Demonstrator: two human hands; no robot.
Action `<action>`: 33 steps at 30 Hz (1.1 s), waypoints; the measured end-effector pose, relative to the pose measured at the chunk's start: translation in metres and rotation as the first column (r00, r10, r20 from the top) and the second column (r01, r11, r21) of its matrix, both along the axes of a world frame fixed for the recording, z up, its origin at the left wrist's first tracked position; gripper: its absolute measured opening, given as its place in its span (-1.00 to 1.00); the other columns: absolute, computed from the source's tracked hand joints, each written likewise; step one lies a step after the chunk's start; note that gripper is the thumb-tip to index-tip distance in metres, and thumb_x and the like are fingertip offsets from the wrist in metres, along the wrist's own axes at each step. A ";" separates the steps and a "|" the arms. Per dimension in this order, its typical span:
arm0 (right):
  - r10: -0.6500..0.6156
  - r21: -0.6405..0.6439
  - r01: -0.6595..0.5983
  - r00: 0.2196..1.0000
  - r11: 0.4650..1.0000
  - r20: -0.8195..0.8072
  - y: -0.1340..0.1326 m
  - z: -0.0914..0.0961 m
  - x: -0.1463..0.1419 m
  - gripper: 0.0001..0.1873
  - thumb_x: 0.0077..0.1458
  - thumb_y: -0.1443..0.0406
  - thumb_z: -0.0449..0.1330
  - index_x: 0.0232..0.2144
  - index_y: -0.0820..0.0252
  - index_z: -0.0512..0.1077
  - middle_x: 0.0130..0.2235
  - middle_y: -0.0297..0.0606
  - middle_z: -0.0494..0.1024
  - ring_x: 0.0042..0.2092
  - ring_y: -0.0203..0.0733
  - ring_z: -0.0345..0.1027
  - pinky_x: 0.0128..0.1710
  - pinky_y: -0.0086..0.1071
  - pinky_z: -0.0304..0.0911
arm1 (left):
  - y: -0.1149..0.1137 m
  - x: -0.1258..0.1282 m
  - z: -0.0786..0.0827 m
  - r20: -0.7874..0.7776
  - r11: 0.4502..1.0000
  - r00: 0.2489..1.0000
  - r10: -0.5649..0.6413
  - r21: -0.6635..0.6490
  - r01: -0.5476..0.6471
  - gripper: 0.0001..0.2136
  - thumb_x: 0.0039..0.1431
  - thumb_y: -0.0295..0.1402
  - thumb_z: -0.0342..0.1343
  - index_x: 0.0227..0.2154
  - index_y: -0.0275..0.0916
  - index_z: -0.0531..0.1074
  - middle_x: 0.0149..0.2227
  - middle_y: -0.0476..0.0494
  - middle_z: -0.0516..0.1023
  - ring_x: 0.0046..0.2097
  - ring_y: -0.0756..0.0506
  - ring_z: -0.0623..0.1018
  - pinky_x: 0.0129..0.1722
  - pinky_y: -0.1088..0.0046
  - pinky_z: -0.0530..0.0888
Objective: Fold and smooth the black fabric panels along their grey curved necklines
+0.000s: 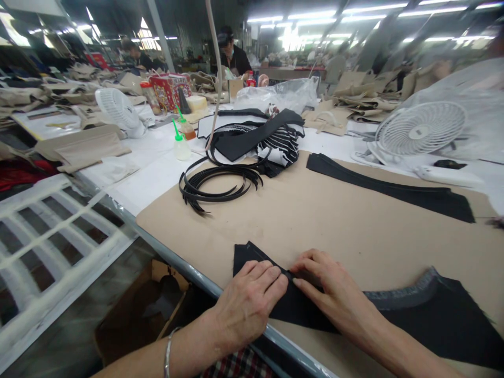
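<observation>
A long black fabric piece (441, 320) lies along the near edge of the table, with a grey strip along its curved upper edge. My left hand (252, 294), a silver bangle on its wrist, presses down on the left part of the piece with fingers curled together. Close beside it, my right hand (331, 286) pinches the upper edge of the same fabric between thumb and fingers. The fingertips of both hands nearly meet there, and they partly hide the edge they hold.
Beyond my hands lie coiled black strips (220, 184), a stack of black pieces (275, 134) and another long black piece (386, 184). Small bottles with green nozzles (181, 144) stand behind the coil. White fans (423, 128) flank the table; a white slatted rack (59, 252) is left.
</observation>
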State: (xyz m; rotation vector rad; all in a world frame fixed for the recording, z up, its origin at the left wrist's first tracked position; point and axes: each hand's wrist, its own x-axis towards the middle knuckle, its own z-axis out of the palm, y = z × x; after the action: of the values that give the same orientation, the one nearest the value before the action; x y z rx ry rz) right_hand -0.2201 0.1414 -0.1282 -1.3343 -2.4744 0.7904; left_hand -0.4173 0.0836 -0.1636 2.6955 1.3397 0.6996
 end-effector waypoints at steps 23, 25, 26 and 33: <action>0.141 0.254 -0.138 0.990 0.957 0.008 -0.011 -0.004 0.008 -0.49 0.16 0.51 -0.06 0.04 0.01 0.41 0.01 -0.18 0.42 -0.01 -0.09 0.23 -0.04 -0.14 0.07 | 0.001 0.000 -0.001 0.049 1.000 0.999 -0.004 -0.013 0.005 -0.74 0.23 -0.56 -0.14 -0.10 -0.33 0.36 -0.06 -0.22 0.46 0.02 -0.14 0.39 0.01 0.28 0.35; 0.159 0.269 -0.158 0.987 0.950 0.017 -0.013 -0.006 0.009 -0.47 0.14 0.52 -0.05 0.06 -0.01 0.40 0.02 -0.21 0.43 0.00 -0.10 0.23 -0.01 -0.14 0.05 | 0.001 0.001 -0.002 0.055 1.000 0.998 -0.004 -0.006 0.004 -0.74 0.24 -0.56 -0.15 -0.11 -0.32 0.37 -0.06 -0.22 0.47 0.02 -0.14 0.40 0.01 0.27 0.36; 0.170 0.281 -0.170 0.985 0.945 0.026 -0.014 -0.007 0.009 -0.46 0.13 0.52 -0.05 0.06 -0.01 0.40 0.03 -0.22 0.44 0.01 -0.11 0.23 0.00 -0.14 0.05 | 0.001 0.001 -0.002 0.057 1.000 0.998 -0.005 -0.006 0.006 -0.74 0.24 -0.56 -0.16 -0.11 -0.31 0.37 -0.06 -0.22 0.47 0.02 -0.13 0.40 0.01 0.27 0.36; 0.245 0.491 -0.294 0.956 0.820 0.164 -0.019 -0.017 0.014 -0.39 0.03 0.54 -0.02 0.11 0.08 0.33 0.06 -0.31 0.45 0.08 -0.12 0.20 0.10 -0.11 -0.03 | 0.001 0.001 -0.003 0.057 1.000 0.998 0.002 -0.015 -0.001 -0.75 0.23 -0.56 -0.15 -0.12 -0.31 0.37 -0.06 -0.20 0.47 0.01 -0.13 0.40 0.00 0.28 0.36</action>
State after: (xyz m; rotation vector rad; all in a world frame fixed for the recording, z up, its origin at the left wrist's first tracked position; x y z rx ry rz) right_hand -0.2065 0.1222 -0.1449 -0.8537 -2.7123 0.0808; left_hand -0.4164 0.0843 -0.1665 2.6427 1.3285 0.7571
